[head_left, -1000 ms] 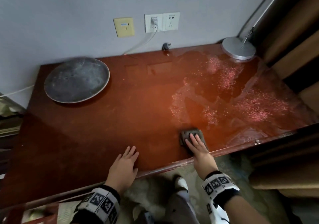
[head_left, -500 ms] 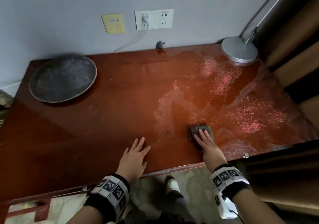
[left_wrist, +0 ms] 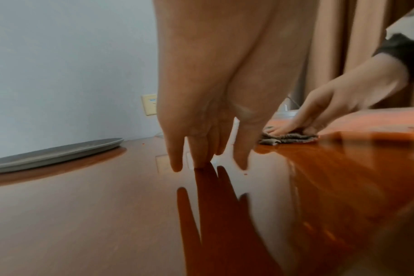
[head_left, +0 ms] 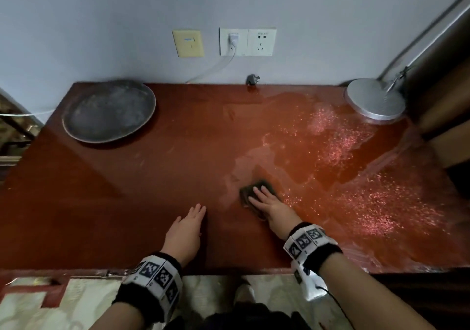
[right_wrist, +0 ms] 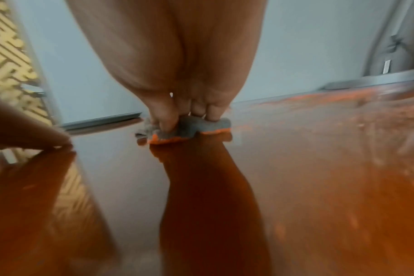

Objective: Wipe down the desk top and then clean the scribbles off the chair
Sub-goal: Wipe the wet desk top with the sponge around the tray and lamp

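Note:
A glossy red-brown desk top (head_left: pixel 152 190) fills the head view, with wet streaks and pale specks (head_left: pixel 338 136) over its right half. A small grey cloth (head_left: pixel 250 188) (right_wrist: pixel 189 128) (left_wrist: pixel 288 139) lies on the desk near the middle front. My right hand (head_left: pixel 264 201) presses it flat with straight fingers (right_wrist: pixel 165 119). My left hand (head_left: pixel 189 224) rests on the dry desk to the cloth's left, fingers (left_wrist: pixel 199 155) straight and fingertips touching the surface. No chair shows in any view.
A grey round plate (head_left: pixel 109 111) sits at the back left. A lamp's silver round base (head_left: pixel 375 99) stands at the back right, beside brown curtains (head_left: pixel 447 80). A loose plug (head_left: pixel 253 79) lies at the back edge under the wall sockets (head_left: pixel 248 41).
My right hand has pushed the cloth away from the front edge and leftward, toward the desk's middle. My left hand has slid further onto the desk. The head view has shifted.

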Available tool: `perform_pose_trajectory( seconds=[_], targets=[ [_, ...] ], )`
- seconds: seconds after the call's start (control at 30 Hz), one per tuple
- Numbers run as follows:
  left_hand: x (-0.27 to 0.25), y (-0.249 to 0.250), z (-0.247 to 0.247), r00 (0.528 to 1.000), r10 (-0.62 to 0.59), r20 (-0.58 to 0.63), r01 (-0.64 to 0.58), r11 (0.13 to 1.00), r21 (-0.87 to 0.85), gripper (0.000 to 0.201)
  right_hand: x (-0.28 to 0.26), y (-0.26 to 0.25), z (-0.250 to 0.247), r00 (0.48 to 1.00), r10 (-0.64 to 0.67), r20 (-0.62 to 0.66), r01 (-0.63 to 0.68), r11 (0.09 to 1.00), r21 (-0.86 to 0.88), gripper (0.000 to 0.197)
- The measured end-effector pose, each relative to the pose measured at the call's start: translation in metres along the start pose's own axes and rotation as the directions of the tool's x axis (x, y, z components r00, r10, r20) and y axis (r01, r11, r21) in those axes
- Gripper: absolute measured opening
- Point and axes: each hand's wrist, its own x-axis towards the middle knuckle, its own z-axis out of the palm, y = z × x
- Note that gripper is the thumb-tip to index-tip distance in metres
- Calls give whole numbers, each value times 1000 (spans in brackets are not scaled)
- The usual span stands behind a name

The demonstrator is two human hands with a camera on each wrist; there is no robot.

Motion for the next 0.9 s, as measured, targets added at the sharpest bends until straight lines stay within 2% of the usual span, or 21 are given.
perform_pose_trajectory(
  seconds=[0.07, 0.1, 0.13, 0.2, 0.23, 0.27, 0.33, 0.37, 0.4, 0.47, 0.53, 0.6, 0.63, 0.7, 0.77, 0.83, 0.9],
  targets=[
    [-1, -3, -5, 997, -49, -57, 45, 996, -78, 78, 1, -7, 0, 1000, 8, -8, -8, 1000, -9, 72],
    [-1, -5, -7, 995, -67, -68, 60, 993, -99, 79, -1, -19, 9, 998, -66, 19, 66, 998, -1, 74],
    [0, -7, -9, 995, -76, -69, 68, 991, -116, 78, -5, -35, 21, 980, -195, 49, 195, 981, 15, 74],
    [2, -10, -13, 995, -89, -42, 81, 983, -162, 76, -12, -67, 49, 881, -449, 148, 445, 893, 61, 72],
    [3, -10, -15, 995, -100, -30, 93, 980, -178, 76, -14, -80, 57, 834, -513, 203, 512, 857, 62, 72],
    [5, -11, -16, 993, -112, -24, 106, 977, -183, 76, -11, -85, 61, 811, -535, 235, 541, 840, 46, 73],
    [7, -11, -18, 992, -119, -30, 112, 978, -174, 74, 2, -78, 50, 824, -516, 235, 530, 848, 5, 72],
    [7, -10, -20, 993, -115, -32, 108, 980, -165, 73, 9, -67, 39, 852, -480, 210, 493, 870, -10, 73],
    [7, -8, -20, 993, -112, -29, 106, 981, -163, 73, 16, -53, 27, 894, -417, 164, 424, 906, -8, 75],
    [6, -7, -20, 993, -120, -12, 116, 979, -165, 75, 32, -20, 1, 975, -211, 65, 210, 978, 21, 77],
    [6, -5, -21, 991, -135, 0, 133, 980, -148, 77, 44, 0, -15, 1000, -6, 5, 6, 1000, -3, 76],
    [8, -6, -20, 990, -140, -3, 139, 982, -129, 76, 46, -4, -16, 997, 81, -13, -81, 997, -6, 76],
    [9, -5, -20, 990, -142, -2, 140, 983, -115, 75, 44, -14, -11, 998, 61, -7, -61, 998, -4, 76],
    [10, -4, -20, 990, -141, -5, 140, 987, -79, 72, 35, -39, 7, 991, -125, 41, 127, 991, -39, 77],
    [12, -2, -22, 990, -140, -6, 140, 989, -46, 67, 24, -59, 22, 942, -307, 139, 317, 946, -61, 74],
    [15, -2, -25, 989, -146, 1, 146, 989, -27, 64, 29, -54, 19, 924, -344, 169, 360, 930, -72, 73],
    [15, 0, -28, 988, -155, 25, 156, 988, -18, 68, 46, -30, 3, 954, -270, 128, 281, 956, -80, 75]
  ],
)
